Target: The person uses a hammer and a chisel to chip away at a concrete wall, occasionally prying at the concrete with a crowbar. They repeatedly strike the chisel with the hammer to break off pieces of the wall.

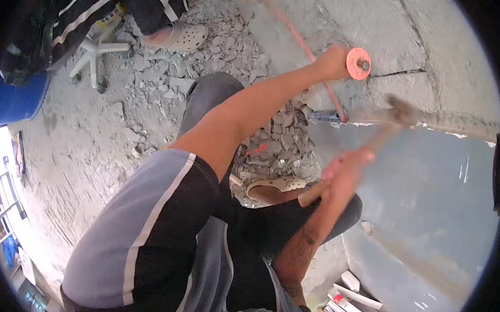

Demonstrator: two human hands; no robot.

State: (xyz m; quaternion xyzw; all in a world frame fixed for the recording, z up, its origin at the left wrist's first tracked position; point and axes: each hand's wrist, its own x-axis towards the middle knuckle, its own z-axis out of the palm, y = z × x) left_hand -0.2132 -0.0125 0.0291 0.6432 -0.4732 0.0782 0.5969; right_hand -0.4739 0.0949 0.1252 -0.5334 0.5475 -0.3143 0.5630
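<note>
My left hand point(333, 61) is closed around a chisel with a round orange hand guard point(357, 58); its steel striking end point(365, 65) sticks out through the guard. The chisel's tip is hidden behind the hand. Lower right, my right hand point(345, 172) grips the wooden handle of a hammer point(380, 140). The hammer head point(401, 111) is blurred by motion, apart from the chisel and below it in the picture. An orange corrugated conduit point(294, 32) runs behind my left hand down to a dark pipe end point(325, 116) at the wall.
Broken rubble point(222, 29) covers the floor around my shoe point(279, 185). Another person's foot in a clog point(182, 37) is beside a white chair base point(95, 54) at upper left. A grey-blue wall panel point(421, 197) stands right. White offcuts point(361, 300) lie lower right.
</note>
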